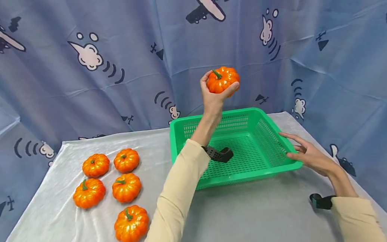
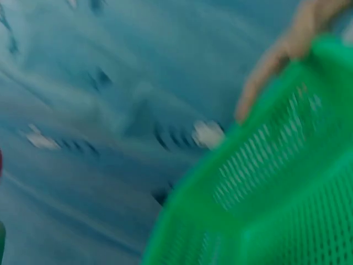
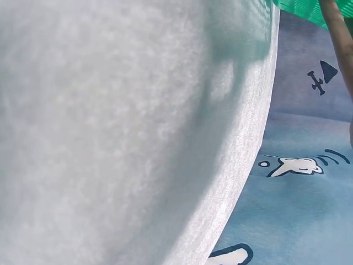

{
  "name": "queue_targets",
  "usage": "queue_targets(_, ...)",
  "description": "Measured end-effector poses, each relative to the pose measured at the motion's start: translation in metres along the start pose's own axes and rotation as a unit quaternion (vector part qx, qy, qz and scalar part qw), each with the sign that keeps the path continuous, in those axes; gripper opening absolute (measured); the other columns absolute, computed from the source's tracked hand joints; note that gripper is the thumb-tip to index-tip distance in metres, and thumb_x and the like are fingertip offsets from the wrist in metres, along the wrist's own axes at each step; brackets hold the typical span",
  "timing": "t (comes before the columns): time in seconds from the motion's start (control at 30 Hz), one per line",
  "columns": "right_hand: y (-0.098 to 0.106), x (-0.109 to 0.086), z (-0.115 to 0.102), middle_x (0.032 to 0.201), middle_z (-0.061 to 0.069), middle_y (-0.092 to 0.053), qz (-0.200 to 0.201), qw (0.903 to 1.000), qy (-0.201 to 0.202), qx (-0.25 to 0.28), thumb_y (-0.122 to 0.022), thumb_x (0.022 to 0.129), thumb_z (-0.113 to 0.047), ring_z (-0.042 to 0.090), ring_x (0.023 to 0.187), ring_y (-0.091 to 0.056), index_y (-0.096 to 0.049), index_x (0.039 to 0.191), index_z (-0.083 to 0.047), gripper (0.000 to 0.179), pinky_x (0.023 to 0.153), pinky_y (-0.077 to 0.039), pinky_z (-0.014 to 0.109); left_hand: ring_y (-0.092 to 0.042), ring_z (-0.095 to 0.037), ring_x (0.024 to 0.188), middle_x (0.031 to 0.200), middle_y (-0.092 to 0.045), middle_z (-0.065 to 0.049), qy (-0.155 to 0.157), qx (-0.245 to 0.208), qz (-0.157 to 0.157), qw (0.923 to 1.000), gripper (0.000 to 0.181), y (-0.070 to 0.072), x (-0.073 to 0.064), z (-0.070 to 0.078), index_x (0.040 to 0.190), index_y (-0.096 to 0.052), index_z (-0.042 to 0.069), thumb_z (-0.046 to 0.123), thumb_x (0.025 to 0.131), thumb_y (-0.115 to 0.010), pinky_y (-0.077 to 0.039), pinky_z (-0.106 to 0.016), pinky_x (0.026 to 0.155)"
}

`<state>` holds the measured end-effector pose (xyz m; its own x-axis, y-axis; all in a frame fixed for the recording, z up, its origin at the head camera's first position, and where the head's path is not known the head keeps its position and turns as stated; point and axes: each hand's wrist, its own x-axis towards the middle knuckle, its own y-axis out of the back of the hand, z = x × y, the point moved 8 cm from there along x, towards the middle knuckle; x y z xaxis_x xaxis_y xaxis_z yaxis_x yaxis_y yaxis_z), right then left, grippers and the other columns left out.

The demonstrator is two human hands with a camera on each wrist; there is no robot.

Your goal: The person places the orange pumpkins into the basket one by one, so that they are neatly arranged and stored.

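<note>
My left hand [image 1: 213, 93] holds an orange pumpkin [image 1: 222, 79] with a green stem, raised above the back of a green plastic basket [image 1: 238, 178]. Its thumb and fingers wrap the pumpkin's sides. At the basket's right rim is my right hand [image 1: 314, 157], with its thumb over the edge and the other fingers along the outside. In the left wrist view, the right hand [image 2: 281, 58] shows blurred against the rim of the basket [image 2: 220, 182]. Only a strip of the basket [image 3: 303, 11] and part of a finger [image 3: 339, 44] appear in the right wrist view.
Several orange pumpkins [image 1: 126, 187] lie on the white-covered table [image 1: 161, 149], left of the basket. Behind the table and along its right side hangs a blue curtain [image 1: 133, 35] printed with planes and clouds. Dark straps [image 1: 219, 154] circle both wrists.
</note>
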<state>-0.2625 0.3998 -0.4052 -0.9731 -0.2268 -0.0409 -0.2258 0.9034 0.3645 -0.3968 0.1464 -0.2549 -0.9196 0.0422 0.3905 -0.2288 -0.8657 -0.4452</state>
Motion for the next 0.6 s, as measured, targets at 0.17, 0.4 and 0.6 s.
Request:
queue_targets(0.17, -0.004, 0.001, 0.001, 0.116, -0.003, -0.048, 0.003, 1.0000, 0.000, 0.008, -0.051, 0.091, -0.008, 0.012, 0.094, -0.058, -0.018, 0.144, -0.027, 0.065, 0.070, -0.052, 0.039, -0.047, -0.012, 0.103, 0.117, -0.044, 0.006, -0.001, 0.096, -0.031, 0.9949, 0.069, -0.002, 0.003, -0.047, 0.121, -0.041, 0.024, 0.015, 0.065, -0.081, -0.050, -0.026, 0.077)
queue_targets(0.4, -0.005, 0.002, -0.003, 0.116, 0.004, -0.053, -0.005, 0.9999, 0.010, 0.003, -0.053, 0.089, -0.008, 0.016, 0.095, -0.059, -0.020, 0.144, -0.023, 0.066, 0.072, -0.051, 0.037, -0.048, -0.013, 0.100, 0.119, -0.042, 0.005, 0.072, 0.279, -0.117, 0.9504, 0.068, 0.003, -0.013, -0.106, 0.121, -0.049, 0.033, 0.034, 0.061, -0.082, -0.049, -0.026, 0.075)
queue_targets(0.6, 0.003, 0.001, -0.003, 0.115, 0.004, -0.055, -0.002, 0.9999, 0.015, 0.006, -0.055, 0.088, -0.008, 0.019, 0.095, -0.060, -0.022, 0.143, -0.022, 0.066, 0.072, -0.051, 0.036, -0.051, -0.013, 0.099, 0.121, -0.049, 0.003, 0.074, 0.361, -0.191, 0.9098, 0.073, -0.008, -0.020, -0.126, 0.126, -0.049, 0.030, 0.039, 0.061, -0.081, -0.048, -0.026, 0.073)
